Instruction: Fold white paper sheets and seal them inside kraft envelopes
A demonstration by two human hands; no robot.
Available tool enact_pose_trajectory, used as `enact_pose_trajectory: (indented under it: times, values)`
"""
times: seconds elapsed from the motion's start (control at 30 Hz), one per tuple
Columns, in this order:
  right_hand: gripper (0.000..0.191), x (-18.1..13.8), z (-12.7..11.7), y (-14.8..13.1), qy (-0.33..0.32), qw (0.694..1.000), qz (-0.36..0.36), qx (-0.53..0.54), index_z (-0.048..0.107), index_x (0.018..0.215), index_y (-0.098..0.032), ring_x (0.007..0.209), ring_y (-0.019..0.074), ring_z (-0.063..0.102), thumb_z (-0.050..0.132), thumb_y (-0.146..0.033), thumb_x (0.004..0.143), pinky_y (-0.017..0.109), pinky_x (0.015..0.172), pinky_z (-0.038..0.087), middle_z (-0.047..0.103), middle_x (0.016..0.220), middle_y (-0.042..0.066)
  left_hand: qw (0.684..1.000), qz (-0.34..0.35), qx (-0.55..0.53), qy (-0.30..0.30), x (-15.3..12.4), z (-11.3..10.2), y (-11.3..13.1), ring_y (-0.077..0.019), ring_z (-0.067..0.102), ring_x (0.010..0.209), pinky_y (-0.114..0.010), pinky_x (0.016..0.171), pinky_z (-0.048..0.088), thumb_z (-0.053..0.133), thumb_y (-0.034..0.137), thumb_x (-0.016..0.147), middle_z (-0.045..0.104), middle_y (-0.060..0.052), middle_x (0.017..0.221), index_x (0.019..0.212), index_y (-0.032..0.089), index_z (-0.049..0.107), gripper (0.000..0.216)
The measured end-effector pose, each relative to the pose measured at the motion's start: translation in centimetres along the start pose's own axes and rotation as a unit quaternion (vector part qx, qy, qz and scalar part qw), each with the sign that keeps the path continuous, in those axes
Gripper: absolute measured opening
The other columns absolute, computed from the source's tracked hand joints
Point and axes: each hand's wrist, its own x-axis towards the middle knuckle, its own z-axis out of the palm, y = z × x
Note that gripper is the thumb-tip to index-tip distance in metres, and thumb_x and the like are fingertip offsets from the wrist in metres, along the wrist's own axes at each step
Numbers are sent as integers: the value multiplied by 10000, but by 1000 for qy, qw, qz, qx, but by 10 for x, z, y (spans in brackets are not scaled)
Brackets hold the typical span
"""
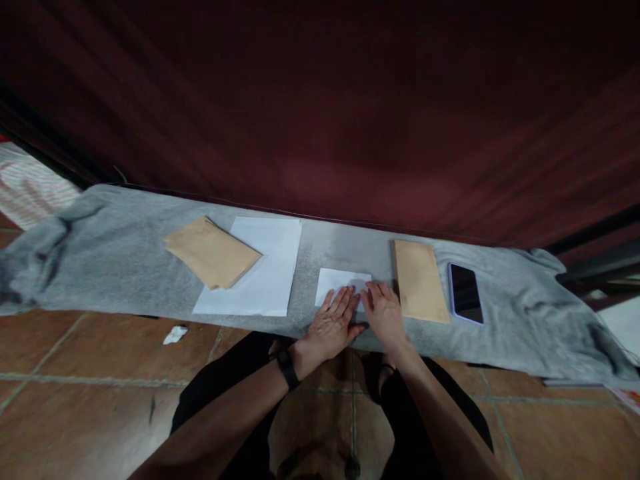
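White paper (340, 278), left fingers (339, 300) spread atop, right fingers (376, 293) bent, grip unclear, brown envelopes (215, 253), contents hidden

Left hand (331, 325): ours, flat on small white paper (331, 280).
Right hand (386, 315): ours, at its right edge.
Right of us: brown paper stack (423, 283), phone (466, 293).

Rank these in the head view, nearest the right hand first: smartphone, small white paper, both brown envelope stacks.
1. Small white paper: partly beneath the right hand
2. Right brown envelope stack: just rightward
3. Smartphone: farther right
4. Left brown envelope stack: far left
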Motion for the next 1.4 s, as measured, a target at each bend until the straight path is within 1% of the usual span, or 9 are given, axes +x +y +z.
enact_pose_trajectory:
  times: [0.13, 0.2, 0.3, 0.53, 0.8, 0.93, 1.03, 1.17, 1.4]
  values:
    - [479, 3, 9, -7, -69, 984, -127, 100, 591, 1376, -168, 1374, 198, 499, 282, -370, 1071, 395, 1182, 378, 585, 1452, 87, 1000, 8, -4, -13, 1, -1, 0, -284, 288, 1514, -509, 1258, 165, 460, 528, 999, 412, -170, 1579, 1524, 96, 386, 684]
    - [509, 2, 15, -8, -93, 980, -143, 101, 547, 1430, -173, 1446, 190, 415, 247, -381, 1076, 420, 1230, 306, 509, 1530, 71, 1000, 11, -2, -21, 0, -1, 0, -288, 295, 1511, -524, 1261, 143, 476, 506, 995, 433, -169, 1566, 1513, 107, 410, 657]
    - [532, 4, 21, -6, -101, 985, -122, 68, 482, 1489, -187, 1499, 192, 327, 215, -389, 1076, 452, 1248, 257, 415, 1595, 65, 1000, 8, 0, -28, -1, -3, 1, -301, 261, 1523, -569, 1256, 119, 467, 517, 996, 432, -177, 1564, 1510, 110, 416, 657]
    - [542, 9, 24, 2, -104, 990, -93, 1, 386, 1548, -183, 1519, 177, 281, 203, -374, 1075, 439, 1248, 226, 351, 1625, 72, 999, 14, -2, -33, -2, -5, -2, -298, 210, 1540, -590, 1254, 101, 443, 569, 995, 394, -178, 1587, 1519, 121, 401, 690]
    - [579, 3, 25, 13, -85, 991, -89, -44, 297, 1580, -121, 1543, 208, 211, 207, -392, 1076, 443, 1246, 200, 294, 1644, 116, 1000, -1, -1, -28, -5, -4, 0, -279, 180, 1549, -545, 1262, 102, 339, 546, 1030, 341, -182, 1612, 1532, 74, 362, 689]
    - [584, 0, 26, 13, -75, 992, -86, -60, 268, 1589, -122, 1541, 216, 217, 220, -399, 1077, 453, 1245, 205, 296, 1643, 112, 1000, -29, -4, -9, -2, 1, -6, -242, 183, 1548, -481, 1272, 118, 287, 461, 1055, 315, -156, 1629, 1529, 72, 365, 619]
    - [575, -1, 26, 12, -67, 992, -86, -69, 275, 1587, -124, 1539, 224, 226, 238, -378, 1073, 466, 1243, 215, 296, 1641, 115, 998, -64, -7, -3, 6, 3, -14, -236, 185, 1547, -454, 1271, 146, 280, 445, 1055, 291, -146, 1640, 1526, 70, 371, 608]
    - [573, -3, 26, 10, -44, 993, -83, -77, 276, 1588, -130, 1531, 238, 251, 281, -358, 1063, 479, 1237, 228, 302, 1638, 123, 995, -100, -7, -7, 16, 1, -22, -251, 211, 1541, -461, 1263, 178, 284, 443, 1050, 304, -168, 1630, 1528, 48, 362, 625]
    - [618, -7, 27, 15, -17, 994, -72, -81, 270, 1588, -115, 1515, 256, 292, 328, -428, 1058, 473, 1231, 240, 325, 1625, 149, 990, -134, 5, 34, 16, 5, -33, -270, 221, 1537, -481, 1243, 226, 317, 422, 1035, 328, -176, 1619, 1581, 84, 252, 645]
